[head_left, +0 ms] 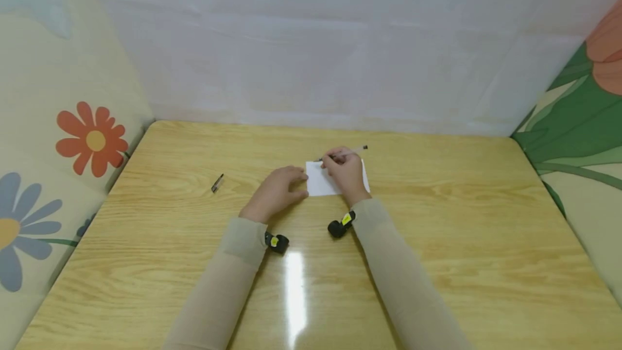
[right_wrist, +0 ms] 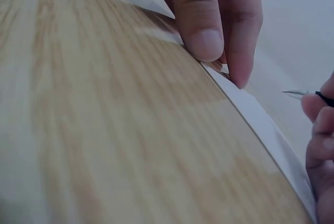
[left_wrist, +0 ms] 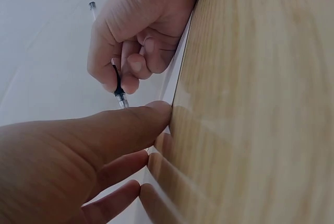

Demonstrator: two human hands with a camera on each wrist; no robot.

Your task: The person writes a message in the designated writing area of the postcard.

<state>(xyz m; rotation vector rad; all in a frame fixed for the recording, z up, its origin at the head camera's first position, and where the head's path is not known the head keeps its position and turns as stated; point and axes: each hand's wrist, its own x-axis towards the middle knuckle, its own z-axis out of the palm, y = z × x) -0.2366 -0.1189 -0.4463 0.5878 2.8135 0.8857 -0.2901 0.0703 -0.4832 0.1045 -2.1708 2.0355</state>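
Note:
A white sheet of paper (head_left: 320, 181) lies on the table in front of me. My right hand (head_left: 346, 172) is over its right part and pinches a pen (head_left: 357, 149) with a clear barrel and dark end. In the left wrist view the pen's black grip (left_wrist: 119, 84) emerges below the fingers; the right wrist view shows its pointed tip (right_wrist: 293, 92) just above the paper. At the paper's left edge, my left hand (head_left: 277, 190) rests its thumb and fingertips, the fingers fairly straight. The right palm hides part of the sheet.
A black-and-clear pen cap (head_left: 217, 183) lies left of my left hand on the wooden table (head_left: 461, 231). Behind the table hangs a white sheet (head_left: 311, 58); flower-patterned panels (head_left: 92, 139) flank both sides. Each wrist wears a small black camera (head_left: 277, 243).

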